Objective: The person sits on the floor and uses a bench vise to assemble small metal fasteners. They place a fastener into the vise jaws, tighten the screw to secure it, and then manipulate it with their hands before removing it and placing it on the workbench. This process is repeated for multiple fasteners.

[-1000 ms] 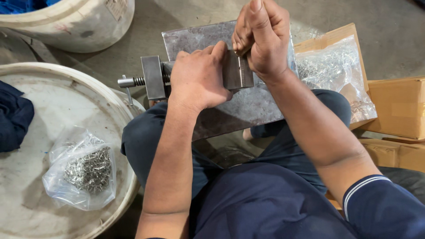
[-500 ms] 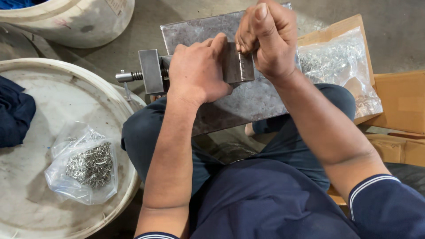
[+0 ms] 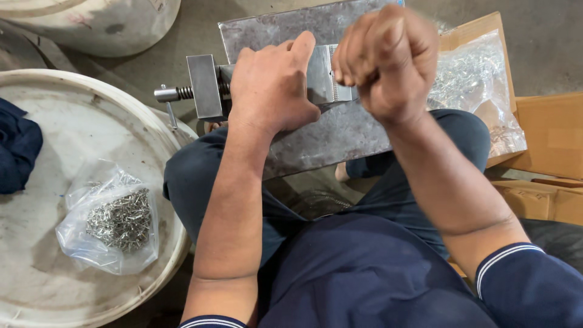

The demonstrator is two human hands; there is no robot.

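1. On the white drum lid (image 3: 36,255) at left lies a clear bag of small metal parts (image 3: 112,218); another clear bag (image 3: 473,85) fills the brown carton (image 3: 480,30) at right.
2. Across the lap rests a steel plate (image 3: 328,136) bearing a small vise (image 3: 206,88), long axis left-right, screw pointing left.
3. Left hand (image 3: 273,91) grips the vise; right hand (image 3: 385,61) is fisted, contents hidden.

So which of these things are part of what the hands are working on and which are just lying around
In use:
left hand resting on the vise
right hand closed in a fist over the vise
metal plate under the vise, on the lap

Lying about:
bag of small metal parts on the drum lid
blue cloth
bag in box
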